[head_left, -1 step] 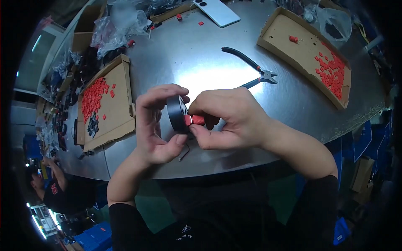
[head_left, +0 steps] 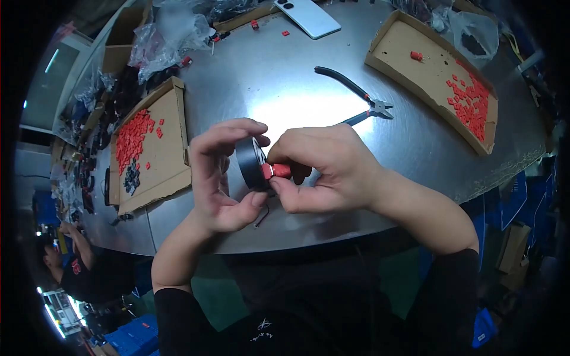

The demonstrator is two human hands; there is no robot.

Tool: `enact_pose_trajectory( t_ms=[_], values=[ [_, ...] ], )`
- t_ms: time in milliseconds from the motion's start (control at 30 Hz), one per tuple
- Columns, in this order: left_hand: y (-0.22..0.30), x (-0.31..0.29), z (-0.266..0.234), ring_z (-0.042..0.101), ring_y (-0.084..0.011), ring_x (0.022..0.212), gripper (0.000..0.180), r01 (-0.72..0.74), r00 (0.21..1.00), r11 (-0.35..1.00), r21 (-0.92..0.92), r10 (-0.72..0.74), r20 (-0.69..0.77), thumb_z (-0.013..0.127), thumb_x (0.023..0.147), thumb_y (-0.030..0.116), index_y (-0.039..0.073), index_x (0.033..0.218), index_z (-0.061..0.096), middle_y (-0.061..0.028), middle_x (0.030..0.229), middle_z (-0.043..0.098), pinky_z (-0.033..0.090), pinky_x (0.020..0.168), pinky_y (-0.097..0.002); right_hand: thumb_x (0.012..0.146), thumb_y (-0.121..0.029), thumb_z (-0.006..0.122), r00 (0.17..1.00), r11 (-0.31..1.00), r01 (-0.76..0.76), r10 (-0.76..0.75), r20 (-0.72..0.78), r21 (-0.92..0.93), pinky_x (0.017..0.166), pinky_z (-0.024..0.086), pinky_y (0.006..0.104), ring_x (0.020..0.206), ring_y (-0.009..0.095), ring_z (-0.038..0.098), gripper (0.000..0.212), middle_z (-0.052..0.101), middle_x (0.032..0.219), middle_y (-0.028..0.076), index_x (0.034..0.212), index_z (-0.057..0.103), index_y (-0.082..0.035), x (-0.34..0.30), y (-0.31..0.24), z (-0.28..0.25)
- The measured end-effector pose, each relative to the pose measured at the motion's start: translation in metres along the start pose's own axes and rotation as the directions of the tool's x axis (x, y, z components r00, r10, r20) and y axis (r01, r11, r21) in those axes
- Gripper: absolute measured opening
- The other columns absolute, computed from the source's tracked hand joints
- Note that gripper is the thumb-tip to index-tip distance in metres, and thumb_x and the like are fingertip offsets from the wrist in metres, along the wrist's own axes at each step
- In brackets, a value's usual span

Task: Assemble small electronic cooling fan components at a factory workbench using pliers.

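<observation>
In front of me, above the metal table, my left hand (head_left: 215, 193) is curled round a black, round, thick-rimmed part (head_left: 247, 164), fingers along its far side and thumb at its near edge. The part stands on edge, its face turned toward my right hand (head_left: 332, 169). Thumb and fingers of that hand pinch a small red knob-like piece (head_left: 280, 171) with a pale metal band, which touches the face of the black part. My right fingers partly hide the contact. A thin dark wire (head_left: 262, 218) hangs below the black part.
Cutting pliers (head_left: 379, 108) lie spread on the table (head_left: 261, 77) beyond my right hand. Cardboard trays with small red pieces stand left (head_left: 169, 163) and right (head_left: 409, 76). A white phone (head_left: 309, 19) lies at the back. Plastic bags (head_left: 172, 44) crowd the far left. Another person (head_left: 80, 267) is at lower left.
The black round part and my left fingers have shifted very slightly to the left. My right hand still pinches the red piece.
</observation>
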State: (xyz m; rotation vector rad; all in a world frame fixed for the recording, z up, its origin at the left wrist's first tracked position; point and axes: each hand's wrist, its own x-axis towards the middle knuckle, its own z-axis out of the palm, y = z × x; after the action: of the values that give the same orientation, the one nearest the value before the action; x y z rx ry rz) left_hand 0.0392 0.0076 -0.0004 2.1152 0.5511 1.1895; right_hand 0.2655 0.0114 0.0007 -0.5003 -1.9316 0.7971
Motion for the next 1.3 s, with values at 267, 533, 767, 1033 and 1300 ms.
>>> enact_pose_trajectory(
  t_ms=[267, 533, 767, 1033, 1300],
  values=[
    [-0.002, -0.006, 0.006, 0.056, -0.0328, 0.123, 0.052, -0.03, 1.0, 0.989, -0.147, 0.03, -0.006, 0.07, 0.094, 0.015, 0.01, 0.131, 0.033, -0.0317, 0.137, 0.049, 0.045, 0.104, -0.0405, 0.076, -0.011, 0.074, 0.999, 0.999, 0.014, -0.012, 0.035, -0.036, 0.054, 0.048, 0.0314, 0.061, 0.021, 0.062, 0.017, 0.062, 0.073, 0.007, 0.089, 0.065, -0.003, 0.001, -0.002, -0.003],
    [0.001, -0.003, 0.005, 0.056, -0.0333, 0.128, 0.042, 0.025, 1.0, 0.997, -0.079, -0.024, 0.018, 0.068, 0.096, 0.02, 0.0, 0.128, 0.049, -0.0282, 0.138, 0.05, 0.044, 0.107, -0.0419, 0.074, -0.01, 0.074, 0.997, 0.994, 0.07, -0.071, -0.009, -0.087, 0.055, 0.048, 0.0341, 0.059, 0.026, 0.061, 0.018, 0.06, 0.072, 0.009, 0.085, 0.062, -0.003, 0.0, -0.001, -0.003],
    [0.007, -0.005, 0.003, 0.058, -0.0302, 0.126, 0.042, 0.07, 0.997, 0.988, -0.139, -0.073, -0.018, 0.065, 0.099, 0.022, -0.001, 0.13, 0.05, -0.026, 0.139, 0.051, 0.045, 0.107, -0.0413, 0.078, -0.008, 0.067, 0.998, 1.0, -0.016, 0.015, -0.061, -0.018, 0.059, 0.048, 0.0307, 0.059, 0.021, 0.06, 0.013, 0.06, 0.071, 0.009, 0.087, 0.062, -0.001, 0.0, -0.005, -0.006],
    [-0.006, -0.005, 0.007, 0.062, -0.0237, 0.12, 0.039, 0.14, 0.985, 0.958, -0.25, -0.161, -0.063, 0.06, 0.103, 0.022, -0.001, 0.132, 0.049, -0.0222, 0.139, 0.055, 0.049, 0.103, -0.0377, 0.089, -0.01, 0.062, 0.983, 0.973, -0.183, 0.18, 0.03, 0.144, 0.064, 0.05, 0.0273, 0.067, 0.013, 0.062, 0.012, 0.064, 0.079, 0.008, 0.093, 0.062, 0.001, -0.005, 0.003, -0.01],
    [-0.03, 0.014, -0.024, 0.07, -0.0185, 0.1, 0.032, 0.594, 0.759, 0.786, -0.175, -0.619, -0.205, 0.062, 0.103, 0.026, 0.003, 0.124, 0.057, -0.0154, 0.118, 0.069, 0.056, 0.084, -0.033, 0.104, -0.017, 0.053, 0.89, 0.835, -0.451, 0.446, 0.091, 0.316, 0.068, 0.05, 0.0249, 0.074, 0.008, 0.06, 0.015, 0.067, 0.092, 0.006, 0.104, 0.058, -0.002, 0.001, 0.007, -0.007]
  ],
)
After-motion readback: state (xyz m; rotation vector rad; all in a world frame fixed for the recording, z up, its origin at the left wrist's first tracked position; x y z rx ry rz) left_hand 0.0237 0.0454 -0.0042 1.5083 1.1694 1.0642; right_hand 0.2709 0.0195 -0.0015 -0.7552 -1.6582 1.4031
